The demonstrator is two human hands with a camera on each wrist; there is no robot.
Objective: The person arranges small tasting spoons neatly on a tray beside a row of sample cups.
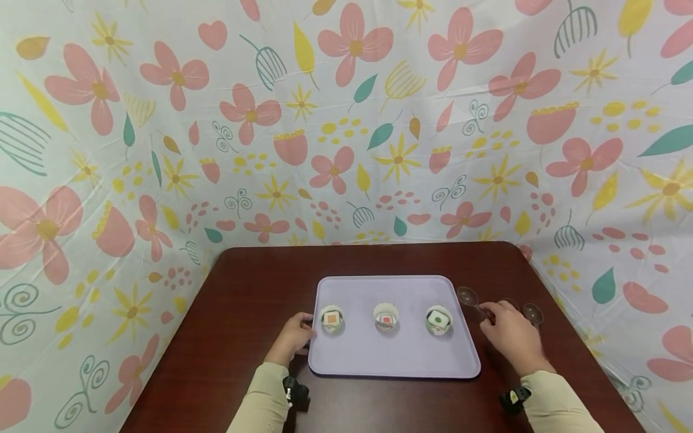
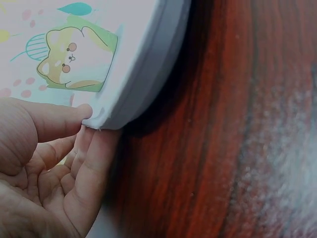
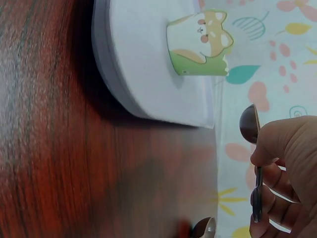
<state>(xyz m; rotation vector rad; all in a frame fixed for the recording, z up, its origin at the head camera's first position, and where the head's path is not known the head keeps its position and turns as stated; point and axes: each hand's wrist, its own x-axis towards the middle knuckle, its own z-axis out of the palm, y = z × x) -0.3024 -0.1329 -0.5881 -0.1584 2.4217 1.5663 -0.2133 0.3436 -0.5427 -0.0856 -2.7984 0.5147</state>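
Observation:
A pale lilac tray [image 1: 379, 361] lies on the table, its left rim pinched by my left hand [image 1: 295, 334], thumb on top and fingers beneath. Three small cups stand in a row on it: a left cup [image 1: 332, 319], a middle cup [image 1: 386, 317] and a right cup [image 1: 439, 320]. White labels with an orange, a red and a green mark show at them. A cartoon dog decorates the cup [image 3: 195, 42] in the right wrist view. Beyond the tray's right edge, my right hand [image 1: 511, 334] pinches the handle of a dark round-bowled spoon [image 3: 249, 124], held above the table.
Another dark spoon [image 1: 533, 313] lies near the table's right edge, partly behind my right hand. The dark red-brown wooden table [image 1: 260, 276] reaches back to a flower-printed cloth [image 1: 346, 120]. A black wrist camera [image 1: 295, 392] sits on my left wrist.

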